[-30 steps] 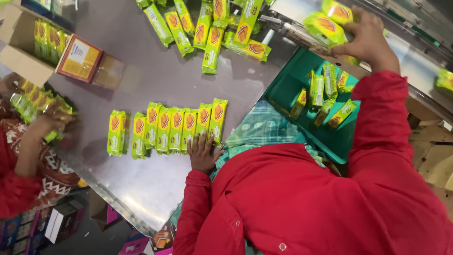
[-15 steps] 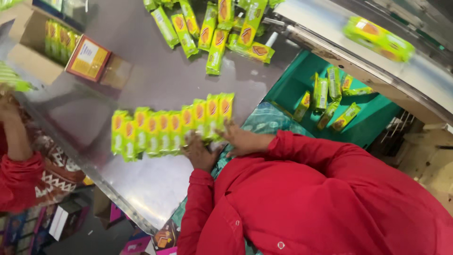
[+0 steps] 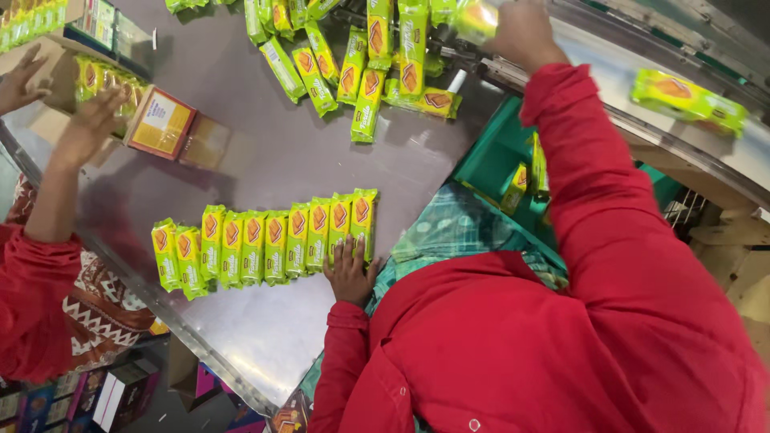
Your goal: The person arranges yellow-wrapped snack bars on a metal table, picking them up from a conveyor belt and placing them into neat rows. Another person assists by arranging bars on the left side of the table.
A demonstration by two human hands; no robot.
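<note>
Left hand (image 3: 350,273) rests flat on the steel table (image 3: 241,160), touching a row of green-yellow packets (image 3: 269,244). Right hand (image 3: 521,32) grips one blurred packet (image 3: 475,20) above the conveyor (image 3: 642,112).

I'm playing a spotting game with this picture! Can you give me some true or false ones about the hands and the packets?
1. The left hand lies open against the end of the row of packets. True.
2. That row sits inside the green bin. False: it lies on the grey table.
3. The right hand is stretched far forward, gripping a blurred yellow packet. True.
4. The person's sleeve is blue. False: it is red.
5. Nobody else is at the table. False: another person's hand reaches towards a carton.
</note>
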